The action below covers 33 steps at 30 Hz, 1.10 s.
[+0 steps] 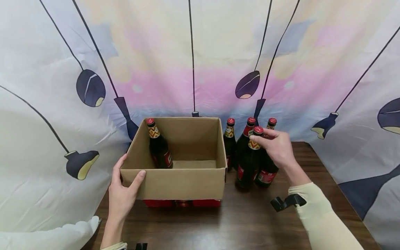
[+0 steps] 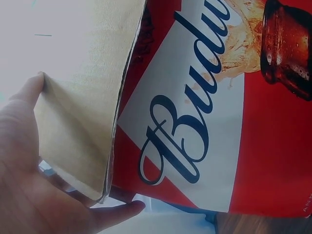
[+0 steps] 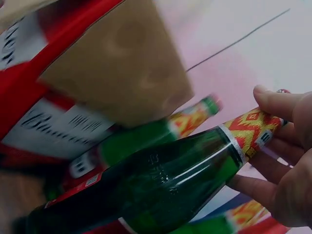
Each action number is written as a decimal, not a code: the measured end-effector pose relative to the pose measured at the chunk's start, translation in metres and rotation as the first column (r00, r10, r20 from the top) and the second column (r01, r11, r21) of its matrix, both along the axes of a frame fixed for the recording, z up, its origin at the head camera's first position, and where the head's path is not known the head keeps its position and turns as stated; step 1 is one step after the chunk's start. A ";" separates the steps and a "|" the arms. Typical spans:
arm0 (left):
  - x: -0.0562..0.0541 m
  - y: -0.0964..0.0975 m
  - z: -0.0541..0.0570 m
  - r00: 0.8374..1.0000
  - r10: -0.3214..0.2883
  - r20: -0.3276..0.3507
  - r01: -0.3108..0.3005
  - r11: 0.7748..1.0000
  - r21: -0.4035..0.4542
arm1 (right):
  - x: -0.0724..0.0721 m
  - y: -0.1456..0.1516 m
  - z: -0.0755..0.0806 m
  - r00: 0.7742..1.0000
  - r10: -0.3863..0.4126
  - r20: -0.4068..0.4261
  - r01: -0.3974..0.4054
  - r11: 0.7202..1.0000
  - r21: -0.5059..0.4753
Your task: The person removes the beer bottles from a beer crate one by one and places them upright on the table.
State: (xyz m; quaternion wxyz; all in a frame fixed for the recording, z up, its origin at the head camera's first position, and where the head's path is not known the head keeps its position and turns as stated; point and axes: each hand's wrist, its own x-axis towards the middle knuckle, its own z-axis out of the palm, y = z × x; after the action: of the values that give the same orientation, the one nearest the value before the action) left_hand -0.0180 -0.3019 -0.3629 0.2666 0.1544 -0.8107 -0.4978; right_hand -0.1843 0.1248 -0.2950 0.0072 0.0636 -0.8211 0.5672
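My left hand (image 1: 122, 198) grips the near left corner of an open cardboard box (image 1: 184, 184), thumb on the front flap and fingers along the left side. In the left wrist view the box's red and white printed wall (image 2: 263, 146) shows below the folded-out flap. One dark green beer bottle (image 1: 160, 149) with a red cap stands inside, at the left. To the right of the box, my right hand (image 1: 278, 147) pinches the neck of another beer bottle (image 1: 248, 161). The right wrist view has this bottle (image 3: 161, 180) across it, fingers around its patterned neck label.
Behind and beside the held bottle stand more beer bottles, one (image 1: 229, 139) close against the box's right side and another (image 1: 267, 170) under my right hand. All are on a dark wooden table (image 1: 250, 222). A printed cloth (image 1: 212, 52) hangs behind the table.
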 end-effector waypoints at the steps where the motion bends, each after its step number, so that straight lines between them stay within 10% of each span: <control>1: 0.000 0.000 -0.001 1.000 -0.002 0.000 0.002 1.000 0.000 | 0.000 0.001 -0.006 1.000 0.000 0.006 0.000 1.000 0.006; 12: 0.003 -0.001 -0.002 1.000 0.020 0.002 -0.020 1.000 0.001 | -0.002 0.001 -0.043 0.999 -0.032 0.036 0.033 0.999 -0.016; 33: 0.001 0.000 0.000 1.000 0.009 0.013 -0.009 1.000 -0.013 | -0.013 0.001 -0.045 0.996 -0.073 0.044 0.075 0.996 -0.041</control>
State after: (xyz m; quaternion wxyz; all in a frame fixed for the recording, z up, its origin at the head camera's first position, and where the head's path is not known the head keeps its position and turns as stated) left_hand -0.0174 -0.3019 -0.3630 0.2644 0.1595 -0.8151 -0.4902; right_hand -0.1970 0.1258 -0.3397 0.0124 0.0210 -0.8106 0.5852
